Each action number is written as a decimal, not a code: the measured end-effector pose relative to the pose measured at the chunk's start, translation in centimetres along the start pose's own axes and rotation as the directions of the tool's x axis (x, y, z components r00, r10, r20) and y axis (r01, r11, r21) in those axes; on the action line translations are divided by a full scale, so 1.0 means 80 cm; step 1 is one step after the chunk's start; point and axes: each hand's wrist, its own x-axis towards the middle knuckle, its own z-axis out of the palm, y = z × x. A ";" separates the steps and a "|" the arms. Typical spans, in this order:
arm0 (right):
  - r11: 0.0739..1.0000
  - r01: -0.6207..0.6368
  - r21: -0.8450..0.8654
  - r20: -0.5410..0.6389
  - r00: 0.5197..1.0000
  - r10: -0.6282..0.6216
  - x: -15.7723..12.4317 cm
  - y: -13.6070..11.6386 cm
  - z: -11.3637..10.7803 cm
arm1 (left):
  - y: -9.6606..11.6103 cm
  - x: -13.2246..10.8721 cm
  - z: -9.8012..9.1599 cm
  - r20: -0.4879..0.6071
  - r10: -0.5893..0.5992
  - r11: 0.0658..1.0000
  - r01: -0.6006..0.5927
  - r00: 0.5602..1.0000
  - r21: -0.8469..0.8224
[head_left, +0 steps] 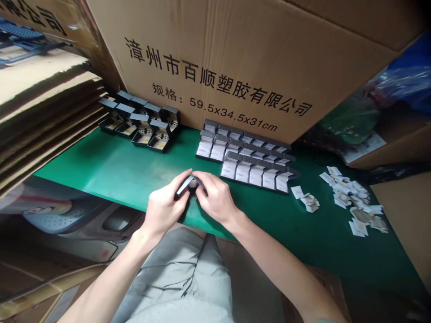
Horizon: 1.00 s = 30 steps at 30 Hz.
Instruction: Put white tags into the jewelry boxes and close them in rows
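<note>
Head view: hands (166,199) (215,197) hold a dark box (192,182), pale side (185,184) slanting away rightward.

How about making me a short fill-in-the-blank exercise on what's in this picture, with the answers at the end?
1. The tabletop is coloured ____.
2. The left hand and right hand grip the same small case, so the number of cases held is ____.
3. The lettering on the large carton is coloured ____.
4. The larger heap of white pieces lies to the ____ of the white-lined cases.

Missing words: green; one; black; right.
</note>
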 end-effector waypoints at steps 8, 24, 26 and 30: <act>0.999 -0.031 -0.019 0.030 0.999 0.032 -0.002 0.001 -0.001 | -0.003 -0.001 0.001 0.005 0.031 0.999 -0.032 0.999 0.034; 0.998 -0.036 -0.055 0.049 0.998 0.039 -0.001 -0.001 -0.003 | -0.001 -0.002 -0.001 0.028 -0.002 0.999 0.000 1.000 0.052; 0.997 -0.041 -0.061 0.035 0.998 0.043 -0.002 -0.002 -0.003 | 0.000 -0.002 0.000 0.022 0.004 0.999 -0.005 1.000 0.043; 0.998 -0.029 -0.060 -0.007 1.000 0.028 -0.002 -0.002 -0.003 | 0.001 -0.001 -0.001 0.006 0.014 1.000 -0.014 1.000 0.027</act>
